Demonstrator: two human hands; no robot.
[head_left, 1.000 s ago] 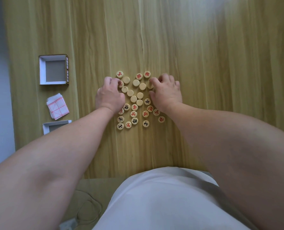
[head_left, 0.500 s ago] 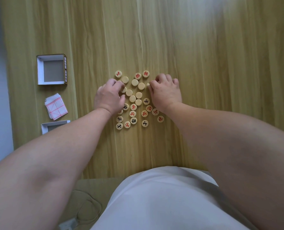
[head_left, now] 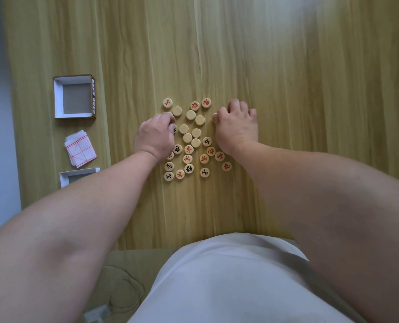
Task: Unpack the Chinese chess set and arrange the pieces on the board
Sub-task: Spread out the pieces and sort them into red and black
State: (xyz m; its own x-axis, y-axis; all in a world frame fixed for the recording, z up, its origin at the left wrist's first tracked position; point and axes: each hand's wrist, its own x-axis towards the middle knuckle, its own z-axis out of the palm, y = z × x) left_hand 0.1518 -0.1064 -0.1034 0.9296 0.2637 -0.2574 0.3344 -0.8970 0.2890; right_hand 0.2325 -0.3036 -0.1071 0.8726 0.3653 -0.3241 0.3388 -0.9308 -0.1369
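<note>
Since little has shifted, right grip (head_left: 236, 127) pinches pale piece (head_left: 214, 115); left grip (head_left: 155, 136) closure indeterminate; flipping stage ongoing, board (head_left: 81, 149) folded.

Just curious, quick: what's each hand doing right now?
Left hand: fingers curled over the pieces, grip hidden, cannot tell.
Right hand: closed, pinching one chess piece at its fingertips.

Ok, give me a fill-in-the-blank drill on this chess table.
1. The open white cardboard box is ___.
2. The white paper board with red lines lies ___, not spread out.
3. It lies to the ___ of the round wooden chess pieces.
4. The characters on the pieces are red or ___.
Missing: empty, folded, left, black.
</note>
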